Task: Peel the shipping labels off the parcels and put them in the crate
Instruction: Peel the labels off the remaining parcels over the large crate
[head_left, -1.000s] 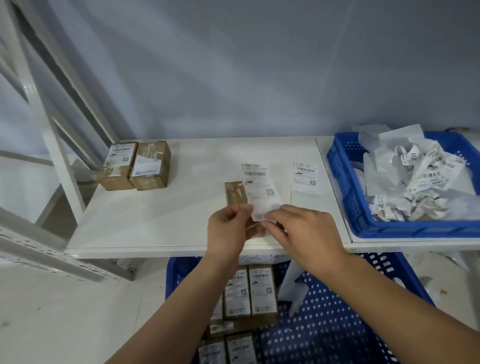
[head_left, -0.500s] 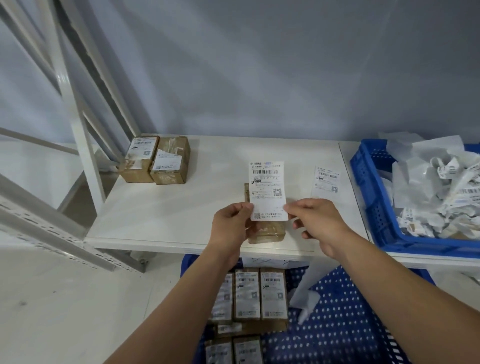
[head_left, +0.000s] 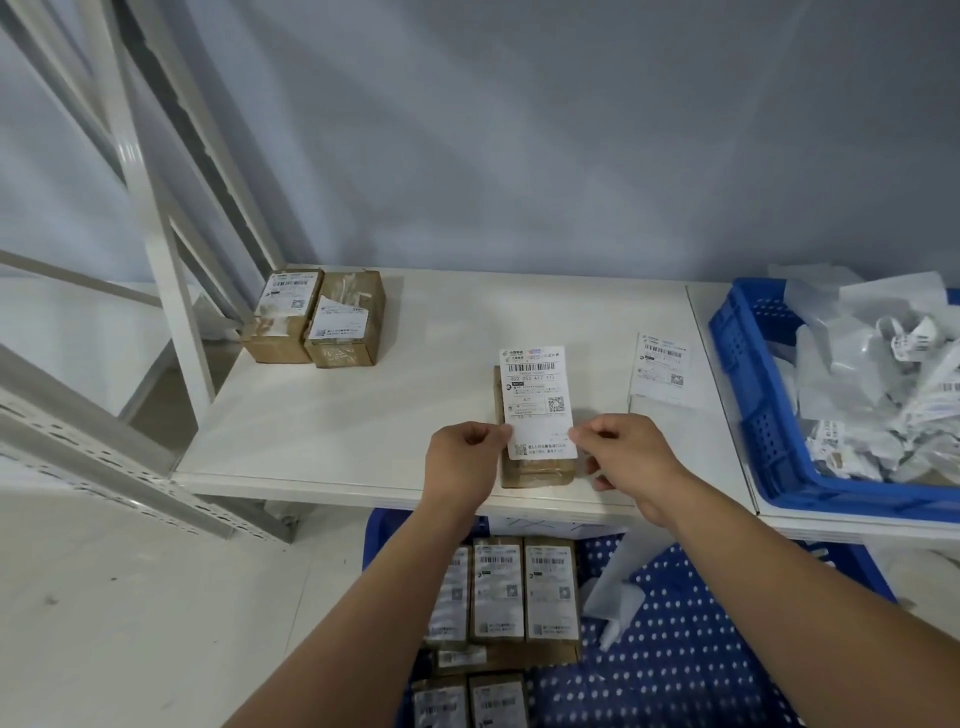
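Note:
A white shipping label (head_left: 536, 400) is held flat between both hands over a small brown parcel (head_left: 537, 474) lying near the front edge of the white table (head_left: 415, 415). My left hand (head_left: 460, 460) pinches the label's lower left edge. My right hand (head_left: 626, 457) pinches its lower right edge. Most of the parcel is hidden behind the label. The blue crate (head_left: 753, 415) at the right holds a heap of peeled labels and backing paper.
Two labelled brown parcels (head_left: 317, 322) stand at the table's back left. A loose label (head_left: 660, 371) lies flat near the crate. Below the table a blue bin (head_left: 675, 665) holds several labelled parcels. A white metal frame (head_left: 171, 312) rises at the left.
The label was curling away from the parcel a second ago; now both hands hold it flat by its lower edges above the parcel. The view has shifted left.

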